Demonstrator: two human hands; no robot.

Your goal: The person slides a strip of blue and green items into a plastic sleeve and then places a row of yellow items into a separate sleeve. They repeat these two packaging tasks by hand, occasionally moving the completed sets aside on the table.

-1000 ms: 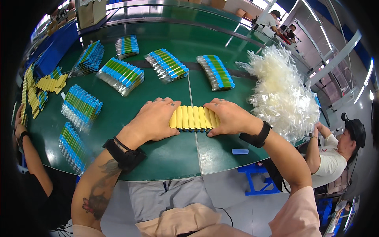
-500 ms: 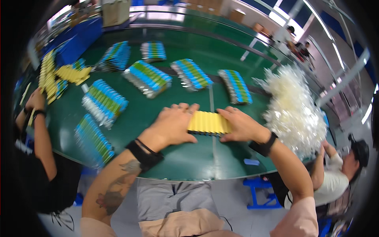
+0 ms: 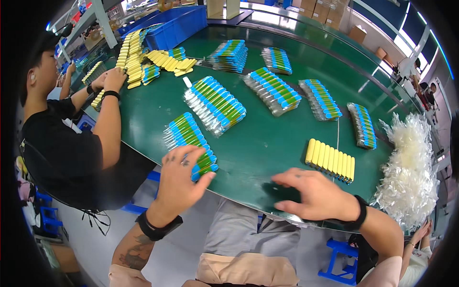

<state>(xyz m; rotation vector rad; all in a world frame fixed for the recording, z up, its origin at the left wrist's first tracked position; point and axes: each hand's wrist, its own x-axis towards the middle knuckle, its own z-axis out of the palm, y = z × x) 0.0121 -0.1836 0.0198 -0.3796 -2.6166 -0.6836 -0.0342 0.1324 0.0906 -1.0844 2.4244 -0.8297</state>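
My left hand is open, thumb apart from the fingers, over the near end of a bundle of flat, round-ended sticks, blue and green in clear sleeves. Whether the fingertips touch it I cannot tell. Open and holding nothing, my right hand is above the near table edge, fingers pointing left. Just beyond my right wrist, a neat stack of yellow round-ended sticks sits on the green table. Past the left hand lies another sleeved blue and green bundle.
Several more sleeved bundles lie in an arc across the table. A pile of clear plastic sleeves is at the right. Loose yellow sticks lie by a blue bin, near a co-worker at the left.
My view has turned left. Both hands have let go of the yellow stack, which stays on the table. My left hand has moved left to the nearest sleeved bundle; my right hand has drawn back.
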